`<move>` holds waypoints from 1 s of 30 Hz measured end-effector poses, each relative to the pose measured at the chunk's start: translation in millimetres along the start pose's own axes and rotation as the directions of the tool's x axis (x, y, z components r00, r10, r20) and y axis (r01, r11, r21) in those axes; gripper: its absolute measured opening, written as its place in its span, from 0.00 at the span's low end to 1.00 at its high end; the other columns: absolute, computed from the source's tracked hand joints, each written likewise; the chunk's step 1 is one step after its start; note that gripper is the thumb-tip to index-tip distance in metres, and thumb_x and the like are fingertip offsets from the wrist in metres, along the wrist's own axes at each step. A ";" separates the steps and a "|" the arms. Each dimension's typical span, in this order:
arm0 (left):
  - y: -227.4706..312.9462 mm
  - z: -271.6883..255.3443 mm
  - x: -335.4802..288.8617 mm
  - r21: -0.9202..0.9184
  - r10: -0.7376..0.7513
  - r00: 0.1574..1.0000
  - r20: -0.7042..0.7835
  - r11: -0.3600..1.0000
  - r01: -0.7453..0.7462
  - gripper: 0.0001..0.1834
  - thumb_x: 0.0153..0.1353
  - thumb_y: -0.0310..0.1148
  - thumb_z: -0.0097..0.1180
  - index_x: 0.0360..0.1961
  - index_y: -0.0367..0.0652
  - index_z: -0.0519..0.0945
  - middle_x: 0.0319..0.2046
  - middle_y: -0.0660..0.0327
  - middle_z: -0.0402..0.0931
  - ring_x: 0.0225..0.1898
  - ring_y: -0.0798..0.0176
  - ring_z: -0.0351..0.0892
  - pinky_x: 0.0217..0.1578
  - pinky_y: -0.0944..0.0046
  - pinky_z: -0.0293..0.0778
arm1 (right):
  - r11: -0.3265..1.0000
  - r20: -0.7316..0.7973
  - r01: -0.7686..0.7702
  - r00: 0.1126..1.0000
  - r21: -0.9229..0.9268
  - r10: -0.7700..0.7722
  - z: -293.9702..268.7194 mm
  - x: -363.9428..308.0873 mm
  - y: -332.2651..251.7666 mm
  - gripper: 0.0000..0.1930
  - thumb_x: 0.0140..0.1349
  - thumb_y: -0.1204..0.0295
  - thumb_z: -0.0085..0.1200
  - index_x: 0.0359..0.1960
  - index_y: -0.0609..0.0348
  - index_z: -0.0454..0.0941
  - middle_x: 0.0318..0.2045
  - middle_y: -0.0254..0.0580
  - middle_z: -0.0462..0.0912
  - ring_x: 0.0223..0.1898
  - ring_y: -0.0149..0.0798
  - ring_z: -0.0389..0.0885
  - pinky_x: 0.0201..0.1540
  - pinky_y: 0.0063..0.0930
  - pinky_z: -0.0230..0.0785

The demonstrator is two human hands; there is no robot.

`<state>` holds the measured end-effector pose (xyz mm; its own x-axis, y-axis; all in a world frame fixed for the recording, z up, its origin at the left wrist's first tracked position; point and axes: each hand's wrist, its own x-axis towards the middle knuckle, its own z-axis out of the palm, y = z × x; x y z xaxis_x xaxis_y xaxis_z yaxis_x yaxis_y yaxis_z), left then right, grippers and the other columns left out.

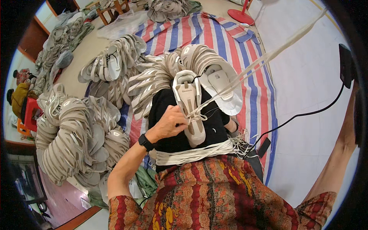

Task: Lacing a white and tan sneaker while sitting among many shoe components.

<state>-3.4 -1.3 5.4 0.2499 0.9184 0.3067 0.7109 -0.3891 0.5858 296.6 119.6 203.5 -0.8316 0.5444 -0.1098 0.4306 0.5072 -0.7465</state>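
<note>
Touching shoe's (189, 99) left edge; laces (285, 43) span open room.

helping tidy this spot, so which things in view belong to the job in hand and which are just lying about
Seemingly part of the job:
shoe upper at the left fingers
taut pale lace
lace bundle across the lap
stacked uppers

Probably just lying about:
red stand base
clear plastic sheet
black cable

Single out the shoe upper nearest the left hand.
The beige upper lying singly on the black cloth, toe toward the person, pale laces running from it; the others are bundled together.
</note>
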 end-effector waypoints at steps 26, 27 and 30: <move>48.6 41.3 -10.3 0.088 0.073 0.979 0.188 0.992 -0.091 0.17 0.46 0.31 0.57 0.40 0.42 0.73 0.41 0.56 0.72 0.43 0.54 0.72 0.41 0.60 0.71 | 0.909 -0.130 0.296 0.930 -0.292 -0.344 -60.6 3.9 -79.8 0.14 0.52 0.78 0.53 0.42 0.65 0.70 0.23 0.32 0.69 0.24 0.27 0.65 0.26 0.22 0.64; 47.2 40.8 -10.2 0.097 0.083 0.982 0.169 0.990 -0.100 0.17 0.46 0.31 0.57 0.40 0.42 0.74 0.40 0.56 0.73 0.42 0.53 0.73 0.41 0.61 0.71 | 0.893 -0.128 0.321 0.918 -0.314 -0.375 -65.4 6.4 -88.8 0.14 0.52 0.78 0.53 0.42 0.65 0.70 0.23 0.32 0.70 0.24 0.27 0.66 0.26 0.22 0.64; 39.7 29.3 -8.0 -0.127 0.033 0.991 0.127 0.992 -0.017 0.14 0.48 0.29 0.56 0.39 0.41 0.76 0.34 0.56 0.77 0.38 0.59 0.77 0.40 0.63 0.72 | 0.833 -0.119 0.391 0.876 -0.392 -0.468 -84.2 13.2 -117.3 0.15 0.51 0.78 0.54 0.43 0.65 0.70 0.24 0.32 0.70 0.24 0.27 0.66 0.26 0.22 0.64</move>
<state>42.1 -22.0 4.2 0.3547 0.9067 0.2283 0.6176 -0.4105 0.6709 264.6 123.6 344.9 -0.8878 0.3195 0.3312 0.1709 0.8971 -0.4074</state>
